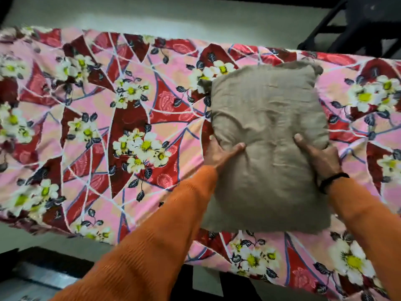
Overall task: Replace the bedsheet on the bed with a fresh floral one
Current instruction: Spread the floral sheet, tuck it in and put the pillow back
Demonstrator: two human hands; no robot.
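Observation:
A pink and red floral bedsheet [104, 127] with white flowers lies spread over the narrow bed from the left edge to the right edge. A grey-brown pillow [269, 135] rests on it toward the right end. My left hand [221, 154] grips the pillow's left side, thumb on top. My right hand [319, 156] grips its right side, thumb on top, with a black band on the wrist. Both arms wear orange sleeves.
Pale floor [173, 16] runs beyond the bed's far edge. A black metal frame [351, 25] stands at the top right. Dark frame parts and a grey surface [32, 276] lie below the near edge at the bottom left.

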